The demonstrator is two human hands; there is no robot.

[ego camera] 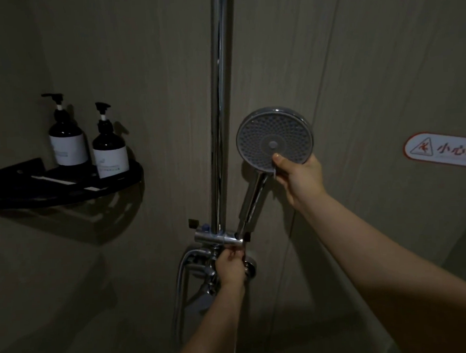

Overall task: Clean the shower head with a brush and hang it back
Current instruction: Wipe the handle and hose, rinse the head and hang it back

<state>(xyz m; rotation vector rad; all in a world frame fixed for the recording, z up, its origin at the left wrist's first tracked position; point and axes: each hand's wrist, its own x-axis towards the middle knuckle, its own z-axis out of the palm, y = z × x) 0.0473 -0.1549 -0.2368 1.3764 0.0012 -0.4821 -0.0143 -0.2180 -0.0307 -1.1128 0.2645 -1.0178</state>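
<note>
Head view: shower head (274, 139) beside riser pipe (220, 109), bare wall to its right; handle slants down-left into bracket (219, 237), face outward. Right hand (298, 177) grips its neck; left hand (229, 265) pinches the bracket.

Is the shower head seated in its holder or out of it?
Seated: the shower head's handle base sits in the holder on the rail.

On the wall to my right there's a warning sticker (445, 149) with a red slip triangle and red characters "小心", cut off; the bottle labels (109, 161) stay unreadable.
</note>
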